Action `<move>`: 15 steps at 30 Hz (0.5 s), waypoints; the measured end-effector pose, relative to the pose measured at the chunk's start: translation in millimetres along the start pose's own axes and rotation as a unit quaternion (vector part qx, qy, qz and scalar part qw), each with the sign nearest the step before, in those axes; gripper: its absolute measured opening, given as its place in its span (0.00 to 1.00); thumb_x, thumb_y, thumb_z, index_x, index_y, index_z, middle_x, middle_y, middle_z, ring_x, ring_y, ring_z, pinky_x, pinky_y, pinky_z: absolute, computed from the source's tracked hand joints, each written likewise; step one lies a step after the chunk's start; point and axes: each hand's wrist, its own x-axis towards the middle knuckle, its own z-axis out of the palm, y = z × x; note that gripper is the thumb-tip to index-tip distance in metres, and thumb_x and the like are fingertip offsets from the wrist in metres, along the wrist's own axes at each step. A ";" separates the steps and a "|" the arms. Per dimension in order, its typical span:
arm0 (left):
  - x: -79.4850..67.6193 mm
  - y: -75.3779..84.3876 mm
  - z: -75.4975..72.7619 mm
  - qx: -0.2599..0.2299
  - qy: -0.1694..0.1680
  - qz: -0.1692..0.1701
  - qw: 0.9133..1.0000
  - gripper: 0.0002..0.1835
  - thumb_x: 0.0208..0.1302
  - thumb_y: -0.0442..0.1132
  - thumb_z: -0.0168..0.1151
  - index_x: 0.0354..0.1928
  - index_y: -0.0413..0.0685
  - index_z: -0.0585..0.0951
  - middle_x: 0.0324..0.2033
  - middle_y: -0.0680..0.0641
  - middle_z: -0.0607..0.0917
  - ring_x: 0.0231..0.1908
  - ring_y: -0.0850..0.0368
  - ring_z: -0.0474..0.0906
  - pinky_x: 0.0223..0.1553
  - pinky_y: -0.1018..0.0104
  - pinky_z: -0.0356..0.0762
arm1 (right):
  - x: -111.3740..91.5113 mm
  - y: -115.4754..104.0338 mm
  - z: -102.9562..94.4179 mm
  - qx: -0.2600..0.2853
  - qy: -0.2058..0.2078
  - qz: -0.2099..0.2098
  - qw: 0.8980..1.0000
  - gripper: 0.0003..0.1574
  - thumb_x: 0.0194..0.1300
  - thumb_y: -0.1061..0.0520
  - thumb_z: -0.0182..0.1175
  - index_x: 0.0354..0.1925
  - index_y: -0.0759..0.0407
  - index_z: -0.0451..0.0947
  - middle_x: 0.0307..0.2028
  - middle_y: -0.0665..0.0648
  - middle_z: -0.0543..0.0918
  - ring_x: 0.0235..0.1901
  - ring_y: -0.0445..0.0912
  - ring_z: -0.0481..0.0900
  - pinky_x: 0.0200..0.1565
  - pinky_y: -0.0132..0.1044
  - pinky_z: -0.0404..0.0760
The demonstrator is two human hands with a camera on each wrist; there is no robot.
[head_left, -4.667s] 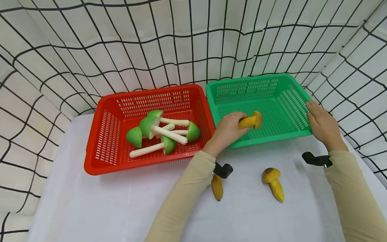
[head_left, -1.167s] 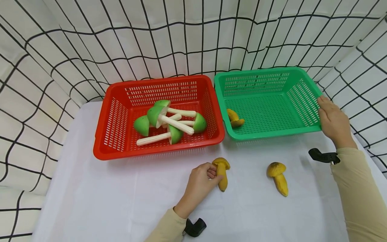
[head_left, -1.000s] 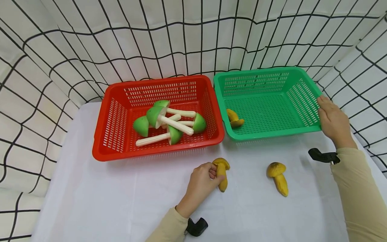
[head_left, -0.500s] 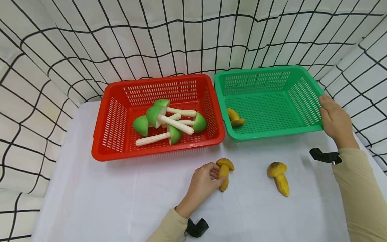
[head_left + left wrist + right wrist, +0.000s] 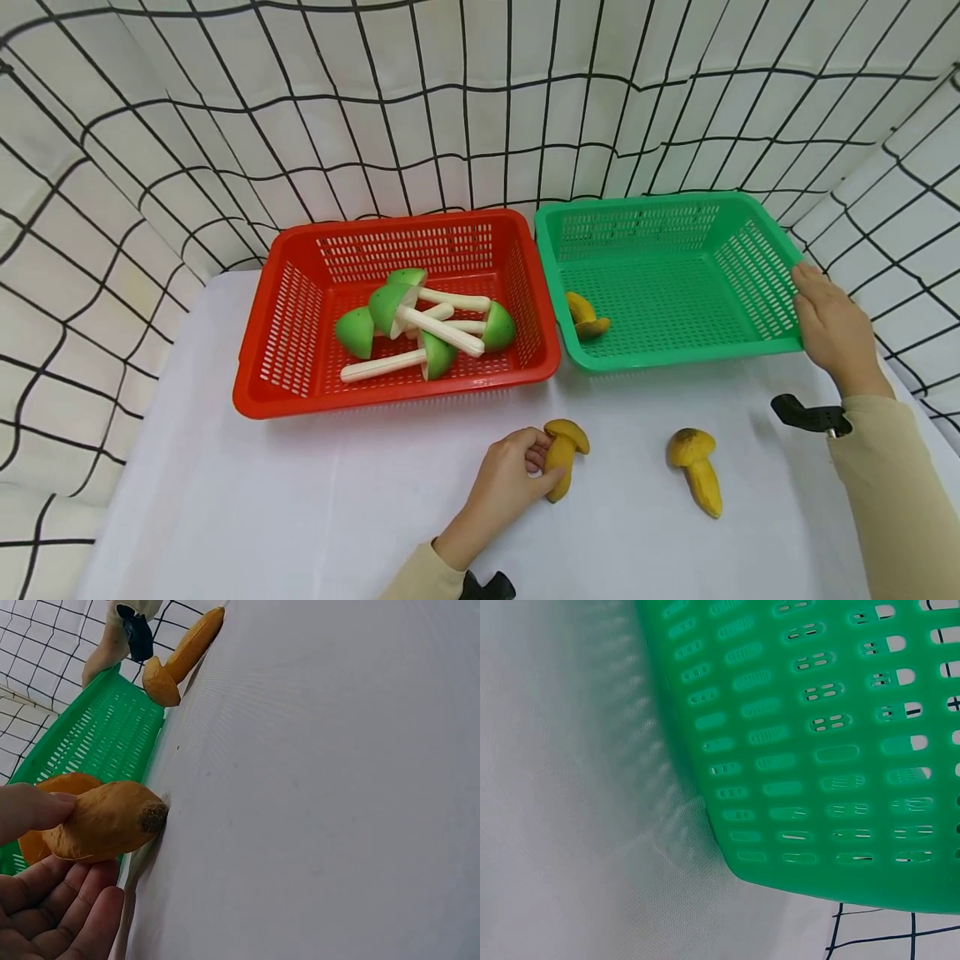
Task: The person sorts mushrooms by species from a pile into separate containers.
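In the head view my left hand (image 5: pixel 504 482) pinches a yellow toy mushroom (image 5: pixel 562 462) by its stem, thumb on one side and fingers on the other, low over the white cloth. The left wrist view shows the dark stem end of this mushroom (image 5: pixel 112 817) close to the cloth. Straight fingers of my right hand (image 5: pixel 838 333) rest along the right rim of the green basket (image 5: pixel 690 357). A second yellow mushroom (image 5: pixel 587 318) lies in that basket's front left corner. On the cloth to the right lies a third (image 5: pixel 697 473). The right wrist view shows only the basket's slotted wall (image 5: pixel 900 889).
A red basket (image 5: pixel 397 400) stands against the green one on its left, holding several green-capped mushrooms (image 5: pixel 386 308) with white stems. A black wire grid (image 5: pixel 465 108) with white cloth behind it closes off the back and sides.
My left hand has let go of one yellow mushroom in the green basket, come back to the cloth and gripped another, which now tilts more to the right. My right hand stays at the basket.
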 end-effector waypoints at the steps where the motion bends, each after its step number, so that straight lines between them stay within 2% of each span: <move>1: -2.3 -0.7 0.8 -0.003 -0.002 0.002 1.000 0.13 0.49 0.30 0.72 0.38 0.37 0.79 0.31 0.49 0.80 0.30 0.60 0.77 0.33 0.73 0.78 | -2.8 0.8 1.2 0.001 -0.003 -0.001 1.000 0.32 0.74 0.55 0.28 0.69 0.69 0.51 0.69 0.68 0.54 0.70 0.60 0.47 0.67 0.57 0.46; 7: -6.1 -3.2 2.3 -0.021 0.000 0.009 1.000 0.13 0.50 0.30 0.71 0.38 0.37 0.79 0.33 0.48 0.80 0.30 0.61 0.78 0.32 0.74 0.78 | -10.0 3.3 2.2 0.002 -0.001 0.002 1.000 0.32 0.73 0.55 0.28 0.70 0.69 0.50 0.69 0.68 0.53 0.70 0.61 0.48 0.67 0.56 0.45; 15: -5.1 -9.3 0.6 -0.074 -0.010 -0.001 0.997 0.14 0.50 0.30 0.71 0.39 0.36 0.79 0.34 0.47 0.81 0.30 0.63 0.79 0.32 0.75 0.78 | -4.9 1.9 3.4 -0.003 -0.003 0.000 1.000 0.32 0.73 0.55 0.28 0.70 0.69 0.50 0.69 0.68 0.53 0.70 0.60 0.47 0.68 0.54 0.45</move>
